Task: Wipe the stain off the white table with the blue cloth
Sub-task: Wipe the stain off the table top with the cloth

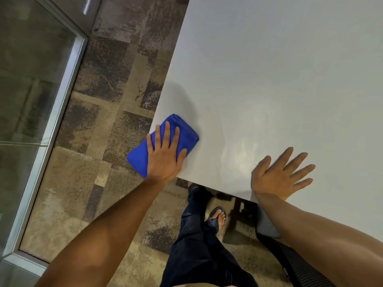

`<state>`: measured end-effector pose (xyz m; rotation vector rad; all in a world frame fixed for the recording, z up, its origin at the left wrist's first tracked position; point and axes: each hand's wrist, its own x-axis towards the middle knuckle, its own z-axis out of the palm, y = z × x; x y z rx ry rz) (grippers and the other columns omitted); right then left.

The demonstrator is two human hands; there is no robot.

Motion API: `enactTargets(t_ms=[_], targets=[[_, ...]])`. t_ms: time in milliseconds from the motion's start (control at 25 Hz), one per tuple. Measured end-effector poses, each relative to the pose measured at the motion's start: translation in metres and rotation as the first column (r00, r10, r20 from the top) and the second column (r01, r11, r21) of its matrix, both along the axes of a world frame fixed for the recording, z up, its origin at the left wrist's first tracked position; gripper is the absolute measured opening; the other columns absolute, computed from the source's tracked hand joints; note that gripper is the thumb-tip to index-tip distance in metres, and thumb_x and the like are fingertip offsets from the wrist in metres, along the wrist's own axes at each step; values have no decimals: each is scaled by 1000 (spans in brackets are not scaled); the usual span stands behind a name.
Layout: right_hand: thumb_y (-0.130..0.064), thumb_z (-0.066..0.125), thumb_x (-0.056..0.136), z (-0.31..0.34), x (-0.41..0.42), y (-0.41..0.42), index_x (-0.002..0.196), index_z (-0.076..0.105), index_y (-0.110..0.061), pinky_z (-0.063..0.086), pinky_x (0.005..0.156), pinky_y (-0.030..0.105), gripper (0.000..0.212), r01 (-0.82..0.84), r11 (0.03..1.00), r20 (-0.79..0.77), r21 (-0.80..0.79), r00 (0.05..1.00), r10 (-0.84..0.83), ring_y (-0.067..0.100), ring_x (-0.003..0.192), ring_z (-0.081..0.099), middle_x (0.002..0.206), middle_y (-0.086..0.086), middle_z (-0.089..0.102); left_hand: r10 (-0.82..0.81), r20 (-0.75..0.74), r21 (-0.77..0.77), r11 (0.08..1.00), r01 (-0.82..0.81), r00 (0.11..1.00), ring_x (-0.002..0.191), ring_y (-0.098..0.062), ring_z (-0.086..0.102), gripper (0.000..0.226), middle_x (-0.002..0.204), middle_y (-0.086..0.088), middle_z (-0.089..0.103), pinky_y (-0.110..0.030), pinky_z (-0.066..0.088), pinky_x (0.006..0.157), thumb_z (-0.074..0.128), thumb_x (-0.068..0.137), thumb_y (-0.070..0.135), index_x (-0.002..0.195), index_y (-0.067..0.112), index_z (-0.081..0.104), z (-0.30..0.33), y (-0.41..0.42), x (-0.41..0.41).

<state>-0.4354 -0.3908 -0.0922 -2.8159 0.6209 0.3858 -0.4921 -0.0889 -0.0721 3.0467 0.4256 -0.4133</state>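
Now, cloth: blue cloth (178, 133) pressed flat under left hand (164, 157), overhanging white table (279, 79) corner.
Right hand (278, 178): splayed flat, nothing held.
Stain: none discernible.

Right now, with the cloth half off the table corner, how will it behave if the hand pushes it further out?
The cloth is folded fabric, so its overhanging part would probably droop. It likely slides easily on the glossy table. Only the flat left hand pins it; released, it may slip off.

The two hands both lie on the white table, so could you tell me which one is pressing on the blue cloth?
The left hand, at the table's corner, presses flat on the blue cloth; the right hand rests on bare tabletop.
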Motion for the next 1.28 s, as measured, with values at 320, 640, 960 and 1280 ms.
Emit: enactTargets(t_ms=[320, 640, 960, 1280], targets=[[-56, 22, 103, 0, 0, -1, 165, 1, -24, 2, 122, 69, 73, 6, 1000, -15, -4, 1000, -6, 45, 157, -6, 174, 11, -4, -249, -77, -158, 959, 235, 965, 153, -41, -6, 70, 168, -14, -4, -64, 7, 120, 24, 101, 51, 160, 17, 7, 8, -95, -21], [-55, 23, 100, 0, 3, -1, 165, 5, -22, 3, 123, 67, 74, 5, 999, -71, -49, 997, -8, 45, 157, -6, 174, 10, -4, -423, -28, -118, 901, 417, 906, 153, -41, -1, 67, 168, -13, -1, -63, 4, 120, 21, 103, 50, 160, 19, 4, 1, -104, 52], [-55, 20, 100, 3, 2, 0, 165, 4, -22, 0, 124, 65, 75, -3, 997, -72, -75, 997, -2, 43, 158, -7, 174, 10, -5, -337, 131, -86, 933, 350, 932, 153, -37, 13, 65, 167, -9, 14, -60, 13, 120, 24, 102, 52, 159, 20, 18, -4, -62, 148], [-53, 21, 102, 4, 1, 1, 165, 2, -22, -2, 124, 65, 73, -12, 998, -39, -58, 999, 10, 43, 157, -10, 173, 10, -7, -95, 147, -14, 995, 98, 985, 153, -35, 15, 65, 168, -8, 9, -57, 14, 122, 17, 103, 53, 159, 23, 9, -6, -12, 162]])
